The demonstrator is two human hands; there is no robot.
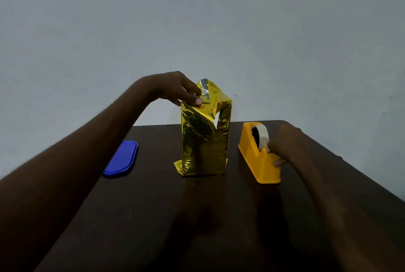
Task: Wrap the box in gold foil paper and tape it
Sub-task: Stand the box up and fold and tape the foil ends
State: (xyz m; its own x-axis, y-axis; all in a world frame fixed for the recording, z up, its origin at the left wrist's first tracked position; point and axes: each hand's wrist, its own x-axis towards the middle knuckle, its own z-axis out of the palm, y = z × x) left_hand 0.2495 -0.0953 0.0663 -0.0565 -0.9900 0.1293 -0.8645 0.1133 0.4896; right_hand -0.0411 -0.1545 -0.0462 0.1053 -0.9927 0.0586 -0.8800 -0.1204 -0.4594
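Observation:
A tall box wrapped in gold foil paper (203,140) stands upright in the middle of the dark table (197,217). The foil at its top is loose and crumpled, showing a silver underside. My left hand (182,89) holds the top left corner of the foil, thumb pressing on the front face. To the right sits an orange tape dispenser (258,159) with a white tape roll (260,135). My right hand (285,142) is on the dispenser's near right side, fingers curled at the tape end by the cutter; the pinch itself is dim and blurred.
A flat blue oblong lid (121,158) lies on the table to the left of the box. The table's far edge runs just behind the box and dispenser, with a plain pale wall (197,19) beyond.

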